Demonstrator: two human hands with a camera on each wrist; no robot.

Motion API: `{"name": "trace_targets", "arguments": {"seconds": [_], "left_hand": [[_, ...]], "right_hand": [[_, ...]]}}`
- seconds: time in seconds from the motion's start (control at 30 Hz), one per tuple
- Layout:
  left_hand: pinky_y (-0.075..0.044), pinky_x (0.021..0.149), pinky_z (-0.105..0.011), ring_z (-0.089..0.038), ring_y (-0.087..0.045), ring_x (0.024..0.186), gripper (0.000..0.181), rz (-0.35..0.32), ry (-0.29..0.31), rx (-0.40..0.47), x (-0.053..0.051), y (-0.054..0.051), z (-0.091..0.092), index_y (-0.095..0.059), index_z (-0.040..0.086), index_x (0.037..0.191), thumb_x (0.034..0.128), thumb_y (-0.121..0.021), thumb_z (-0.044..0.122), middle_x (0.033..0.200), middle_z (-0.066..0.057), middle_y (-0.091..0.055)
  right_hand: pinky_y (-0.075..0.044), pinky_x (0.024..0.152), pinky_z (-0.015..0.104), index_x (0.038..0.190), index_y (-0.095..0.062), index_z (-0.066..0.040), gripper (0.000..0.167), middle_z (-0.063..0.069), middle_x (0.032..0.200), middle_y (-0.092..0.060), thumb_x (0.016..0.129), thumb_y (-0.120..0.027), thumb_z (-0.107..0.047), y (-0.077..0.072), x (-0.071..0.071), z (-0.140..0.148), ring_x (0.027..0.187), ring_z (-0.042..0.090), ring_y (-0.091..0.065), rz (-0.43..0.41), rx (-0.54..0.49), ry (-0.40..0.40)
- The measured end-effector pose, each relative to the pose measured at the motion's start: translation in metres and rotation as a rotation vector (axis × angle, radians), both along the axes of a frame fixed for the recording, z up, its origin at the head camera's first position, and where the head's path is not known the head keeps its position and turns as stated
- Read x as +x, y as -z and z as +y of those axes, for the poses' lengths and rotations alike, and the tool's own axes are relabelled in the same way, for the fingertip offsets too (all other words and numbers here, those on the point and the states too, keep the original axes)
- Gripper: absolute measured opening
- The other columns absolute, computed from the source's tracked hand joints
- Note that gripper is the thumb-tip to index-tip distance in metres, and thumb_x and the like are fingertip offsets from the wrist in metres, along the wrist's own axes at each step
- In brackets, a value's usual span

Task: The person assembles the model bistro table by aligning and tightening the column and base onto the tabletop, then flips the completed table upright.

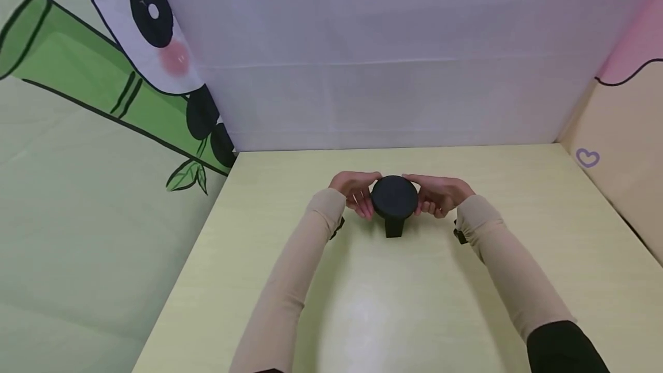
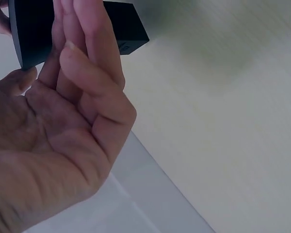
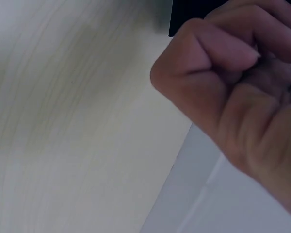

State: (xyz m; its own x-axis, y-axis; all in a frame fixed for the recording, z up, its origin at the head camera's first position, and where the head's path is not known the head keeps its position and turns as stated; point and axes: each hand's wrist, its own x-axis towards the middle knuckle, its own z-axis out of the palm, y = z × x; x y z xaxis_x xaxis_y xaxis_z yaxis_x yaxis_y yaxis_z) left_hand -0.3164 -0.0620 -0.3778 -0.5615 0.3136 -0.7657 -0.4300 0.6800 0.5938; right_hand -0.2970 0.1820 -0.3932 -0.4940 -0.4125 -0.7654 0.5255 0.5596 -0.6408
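Observation:
A black object with a round flat disc (image 1: 395, 195) and a short blocky foot (image 1: 393, 228) is near the far middle of the table. At the disc's left rim my left hand (image 1: 357, 191) holds it between thumb and fingers. My right hand (image 1: 441, 193) grips the opposite rim, its thumb along the upper edge. In the left wrist view, the left thumb touches the disc's edge while the longer fingers lie against the object; the little finger is bent. Only a dark corner of the object (image 3: 186, 12) shows in the right wrist view, behind curled fingers.
The pale wooden table (image 1: 373, 315) meets a whitish cloth wall (image 1: 383, 96) behind the hands. A printed green and white panel (image 1: 103, 235) hangs at the left. On the right stands a beige and pink panel (image 1: 627, 131) with a small purple heart.

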Motion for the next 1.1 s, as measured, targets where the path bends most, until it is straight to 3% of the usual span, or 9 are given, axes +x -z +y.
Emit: {"name": "trace_targets", "arguments": {"seconds": [0.3, 0.5, 0.9, 1.03, 1.1], "left_hand": [[-0.053, 0.099, -0.041, -0.028, -0.073, 0.071, 0.085, -0.035, -0.02, -0.021, -0.001, 0.011, -0.001, -0.074, -0.014, 0.084, 0.1044, -0.03, 0.057, 0.084, -0.026, -0.073], [-0.05, 0.104, -0.045, -0.028, -0.074, 0.072, 0.084, -0.011, -0.036, -0.012, -0.001, 0.016, -0.001, -0.073, -0.014, 0.082, 0.1029, -0.032, 0.057, 0.083, -0.026, -0.073], [-0.053, 0.1, -0.043, -0.026, -0.072, 0.065, 0.084, -0.001, -0.063, -0.001, 0.001, 0.019, -0.001, -0.073, -0.012, 0.079, 0.1028, -0.034, 0.058, 0.079, -0.024, -0.072], [-0.051, 0.102, -0.045, -0.022, -0.07, 0.061, 0.086, 0.056, -0.078, 0.016, 0.008, 0.021, -0.004, -0.073, -0.011, 0.08, 0.1034, -0.034, 0.063, 0.073, -0.019, -0.071], [-0.052, 0.101, -0.046, -0.022, -0.071, 0.062, 0.088, 0.126, -0.069, 0.033, 0.013, 0.025, -0.009, -0.074, -0.01, 0.082, 0.1044, -0.033, 0.065, 0.073, -0.017, -0.072]], "right_hand": [[-0.027, 0.051, 0.022, 0.07, -0.072, -0.004, 0.09, -0.005, 0.059, -0.041, 0.103, -0.023, -0.071, 0.005, -0.002, -0.009, 0.053, 0.008, -0.03, 0.004, 0.059, 0.01], [-0.026, 0.049, 0.022, 0.066, -0.072, -0.005, 0.09, -0.005, 0.057, -0.04, 0.103, -0.022, -0.071, 0.006, -0.002, -0.01, 0.051, 0.009, -0.03, 0.015, 0.072, 0.018], [-0.025, 0.049, 0.022, 0.066, -0.072, -0.006, 0.09, -0.005, 0.057, -0.039, 0.103, -0.022, -0.072, 0.008, -0.001, -0.01, 0.051, 0.009, -0.028, 0.009, 0.067, 0.029], [-0.024, 0.051, 0.024, 0.069, -0.073, -0.004, 0.093, -0.005, 0.058, -0.038, 0.101, -0.021, -0.075, 0.011, 0.002, -0.004, 0.052, 0.009, -0.027, 0.048, 0.028, 0.04], [-0.024, 0.052, 0.024, 0.072, -0.073, -0.003, 0.094, -0.004, 0.059, -0.038, 0.101, -0.02, -0.075, 0.015, 0.006, 0.004, 0.053, 0.009, -0.028, 0.102, 0.001, 0.047]]}}
